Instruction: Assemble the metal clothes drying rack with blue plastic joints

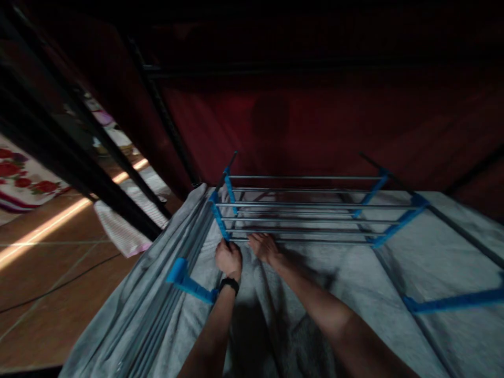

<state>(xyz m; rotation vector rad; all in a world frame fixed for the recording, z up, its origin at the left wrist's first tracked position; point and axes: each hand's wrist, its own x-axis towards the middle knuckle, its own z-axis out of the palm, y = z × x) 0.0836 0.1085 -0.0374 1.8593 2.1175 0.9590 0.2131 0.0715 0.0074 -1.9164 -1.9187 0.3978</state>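
A partly assembled clothes drying rack point(315, 205) of thin metal rods and blue plastic brackets rests on a grey blanket. My left hand point(228, 260), with a dark band at the wrist, is closed around the side tube just below the near-left blue bracket point(219, 216). Beside it, my right hand point(263, 247) has its fingers curled over the nearest rod, close to that rod's left end. Its fingertips are partly hidden. Another blue bracket point(192, 283) sticks out left of my left forearm, and one more blue bracket point(457, 300) is at the right.
A bundle of loose metal rods point(157, 320) lies along the left of the grey blanket point(346, 294). Behind the rack hangs a dark red cloth point(315, 126). Dark posts point(118, 194) stand at the left, with a striped cloth point(122, 223) and tiled floor point(47, 278) beyond.
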